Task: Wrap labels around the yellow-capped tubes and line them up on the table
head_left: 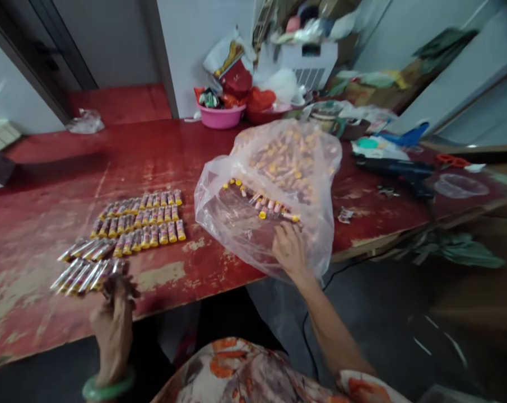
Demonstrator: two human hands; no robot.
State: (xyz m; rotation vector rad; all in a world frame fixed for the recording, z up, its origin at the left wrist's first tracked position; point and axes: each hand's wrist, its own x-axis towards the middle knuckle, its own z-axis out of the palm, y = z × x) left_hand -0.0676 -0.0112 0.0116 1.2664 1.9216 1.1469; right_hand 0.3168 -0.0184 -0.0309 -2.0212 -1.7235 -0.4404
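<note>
My left hand (114,319), with a green bangle (108,387) on its wrist, is closed around a dark, blurred bunch at the near end of the laid-out tubes. What it holds is too smeared to name. Rows of small yellow-ended tubes (146,236) lie on the red table, with shinier wrapped ones (84,275) nearest that hand. A large clear plastic bag (219,201) full of similar tubes (284,157) lies open to the right. Inside its mouth, my right hand (290,246) reaches with fingers apart toward a few loose yellow-capped tubes (276,206).
A pink basin (222,116) with packets stands at the back by the wall. Right of the bag lie a dark heat-gun-shaped tool (398,168), red-handled scissors (451,160) and a clear ring-shaped piece (461,186). The worn table (161,274) ends just before my body; a black cable hangs below.
</note>
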